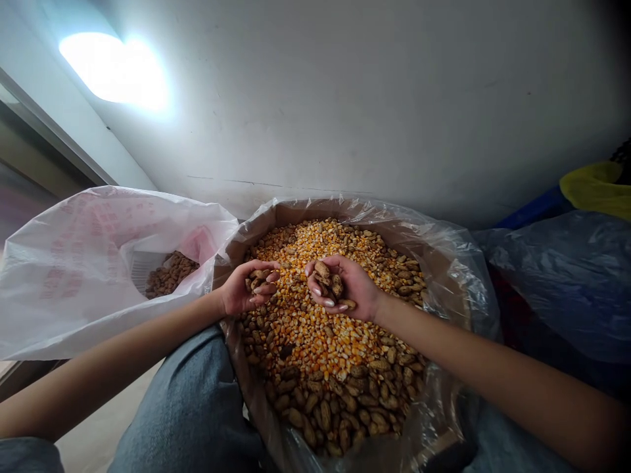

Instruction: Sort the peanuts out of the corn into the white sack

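The only writing I find is reddish print (64,259) on the white bag (103,226) at the left of the frame; it is too faint and blurred for me to read. Near the centre, my left grip (254,284) is curled loosely around a few unshelled peanuts (255,281), its fingers bent but not pressed tight. Just to the right of it, my right grip (331,286) is turned palm up and cupped around a fuller handful of the same peanuts, the fingers wrapping their left side. The two stand apart over the corn kernels (318,348), which fill the middle of the frame inside a clear plastic liner (470,272). More unshelled peanuts lie in the liner, thickest at lower centre. Small brown pieces (172,272) sit in the white bag's mouth.
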Demonstrator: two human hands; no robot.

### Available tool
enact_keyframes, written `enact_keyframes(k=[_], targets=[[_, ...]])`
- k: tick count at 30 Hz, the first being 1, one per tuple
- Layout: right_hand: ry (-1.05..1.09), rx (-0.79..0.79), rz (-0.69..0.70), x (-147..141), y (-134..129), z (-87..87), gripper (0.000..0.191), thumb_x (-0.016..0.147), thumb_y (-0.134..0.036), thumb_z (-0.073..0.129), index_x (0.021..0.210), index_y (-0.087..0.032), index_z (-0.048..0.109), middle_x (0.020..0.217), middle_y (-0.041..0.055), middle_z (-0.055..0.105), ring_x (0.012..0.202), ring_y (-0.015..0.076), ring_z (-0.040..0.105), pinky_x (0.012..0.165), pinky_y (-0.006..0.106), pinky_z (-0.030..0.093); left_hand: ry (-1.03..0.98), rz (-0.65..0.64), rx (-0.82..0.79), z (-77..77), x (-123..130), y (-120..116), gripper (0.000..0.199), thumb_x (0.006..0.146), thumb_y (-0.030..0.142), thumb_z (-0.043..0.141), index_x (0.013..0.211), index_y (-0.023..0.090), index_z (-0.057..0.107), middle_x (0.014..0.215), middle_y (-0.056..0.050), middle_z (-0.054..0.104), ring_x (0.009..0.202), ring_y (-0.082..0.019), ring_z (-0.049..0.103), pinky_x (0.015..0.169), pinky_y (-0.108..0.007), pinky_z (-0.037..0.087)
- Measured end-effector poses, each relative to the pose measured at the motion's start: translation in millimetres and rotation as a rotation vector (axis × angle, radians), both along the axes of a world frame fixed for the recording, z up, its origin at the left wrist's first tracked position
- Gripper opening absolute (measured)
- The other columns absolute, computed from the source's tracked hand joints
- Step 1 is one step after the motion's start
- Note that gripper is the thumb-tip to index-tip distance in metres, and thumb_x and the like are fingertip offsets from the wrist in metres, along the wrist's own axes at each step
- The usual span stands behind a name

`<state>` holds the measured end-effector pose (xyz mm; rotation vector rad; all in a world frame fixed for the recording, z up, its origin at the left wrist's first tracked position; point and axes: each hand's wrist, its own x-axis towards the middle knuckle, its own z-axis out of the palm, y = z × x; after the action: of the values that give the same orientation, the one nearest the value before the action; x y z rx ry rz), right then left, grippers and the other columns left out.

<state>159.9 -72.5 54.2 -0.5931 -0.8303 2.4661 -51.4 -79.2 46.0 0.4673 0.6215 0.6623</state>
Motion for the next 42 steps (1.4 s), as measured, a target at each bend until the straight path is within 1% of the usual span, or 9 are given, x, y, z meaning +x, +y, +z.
enact_keyframes(k=[5, 9, 12, 17, 22, 31, 36, 40, 42], targets=[[-0.279, 0.239, 0.049, 3.1, 3.0, 1.9, 0.026, 0.074, -0.041, 0.04, 0.077, -0.017, 0.051, 0.059, -0.002, 0.05, 0.039, 0.0058, 0.039, 0.029, 0.014, 0.02, 0.423, -0.254, 0.294, -4.4, 6.3, -4.8, 0.023, 0.077, 0.035, 0.044, 0.068, 0.014, 0.05, 0.057, 0.003, 0.043, 0.041, -0.004, 0.034, 0.034, -0.016, 0.022], [-0.751, 0.965, 0.381, 11.8, 3.2, 10.7, 0.023, 0.069, -0.034, 0.047, 0.072, -0.016, 0.06, 0.064, 0.0017, 0.057, 0.053, 0.0099, 0.049, 0.045, 0.02, 0.034, 0.889, -0.712, 1.099, -5.3, 13.7, -15.3, 0.018, 0.075, 0.032, 0.047, 0.077, 0.018, 0.059, 0.068, 0.001, 0.058, 0.057, -0.009, 0.049, 0.051, -0.02, 0.033], [-1.142, 1.464, 0.578, 14.4, -3.3, 13.5, 0.018, 0.065, -0.028, 0.049, 0.071, -0.019, 0.063, 0.068, 0.004, 0.062, 0.065, 0.0171, 0.055, 0.057, 0.027, 0.037, 1.091, -0.909, 1.639, -6.4, 19.6, -23.0, 0.017, 0.077, 0.028, 0.044, 0.083, 0.024, 0.059, 0.078, 0.0, 0.063, 0.063, -0.011, 0.053, 0.052, -0.021, 0.032], [-1.208, 1.769, 0.796, 9.5, -18.4, 3.9, 0.026, 0.067, -0.026, 0.044, 0.089, -0.023, 0.06, 0.075, 0.0052, 0.065, 0.068, 0.0211, 0.059, 0.054, 0.028, 0.038, 1.133, -1.14, 2.0, -13.9, 25.5, -27.5, 0.017, 0.077, 0.027, 0.044, 0.088, 0.024, 0.057, 0.073, -0.001, 0.064, 0.059, -0.014, 0.054, 0.045, -0.024, 0.029], [-1.18, 1.865, 0.868, 7.3, -22.9, -6.6, 0.024, 0.068, -0.022, 0.043, 0.085, -0.021, 0.059, 0.073, 0.006, 0.065, 0.068, 0.0211, 0.06, 0.052, 0.027, 0.037, 1.151, -1.211, 2.01, -15.2, 23.1, -26.9, 0.018, 0.076, 0.032, 0.047, 0.09, 0.024, 0.056, 0.073, -0.002, 0.064, 0.058, -0.015, 0.055, 0.043, -0.026, 0.027], [-1.202, 1.754, 0.749, 9.5, -12.9, -1.9, 0.028, 0.07, -0.036, 0.044, 0.092, -0.023, 0.054, 0.076, 0.0057, 0.064, 0.068, 0.0215, 0.058, 0.055, 0.028, 0.037, 1.046, -1.201, 1.824, -9.4, 25.7, -25.5, 0.02, 0.074, 0.039, 0.049, 0.088, 0.026, 0.056, 0.082, 0.002, 0.064, 0.066, -0.013, 0.057, 0.046, -0.023, 0.029], [-1.17, 1.651, 0.662, 10.6, -10.0, 4.5, 0.026, 0.071, -0.037, 0.044, 0.091, -0.022, 0.054, 0.076, 0.0049, 0.062, 0.07, 0.0199, 0.057, 0.057, 0.026, 0.035, 1.298, -0.835, 1.612, 30.2, -10.5, -20.0, 0.025, 0.079, 0.04, 0.042, 0.094, 0.025, 0.055, 0.084, 0.001, 0.063, 0.069, -0.011, 0.056, 0.056, -0.019, 0.035], [-1.144, 1.551, 0.549, 12.0, -9.9, 5.8, 0.025, 0.071, -0.036, 0.046, 0.091, -0.024, 0.054, 0.07, 0.002, 0.061, 0.064, 0.0177, 0.055, 0.054, 0.024, 0.032, 1.781, -0.384, 1.292, 65.4, -93.9, -13.1, 0.034, 0.079, 0.046, 0.036, 0.096, 0.024, 0.055, 0.078, 0.0, 0.062, 0.065, -0.012, 0.055, 0.059, -0.02, 0.037], [-1.134, 1.506, 0.481, 8.9, -9.4, 7.9, 0.024, 0.072, -0.038, 0.046, 0.09, -0.024, 0.055, 0.065, 0.0006, 0.058, 0.058, 0.0158, 0.052, 0.053, 0.023, 0.031, 1.98, -0.3, 1.141, 73.1, -139.7, -10.9, 0.037, 0.076, 0.05, 0.038, 0.094, 0.025, 0.057, 0.077, 0.0, 0.062, 0.067, -0.014, 0.055, 0.057, -0.021, 0.037]])
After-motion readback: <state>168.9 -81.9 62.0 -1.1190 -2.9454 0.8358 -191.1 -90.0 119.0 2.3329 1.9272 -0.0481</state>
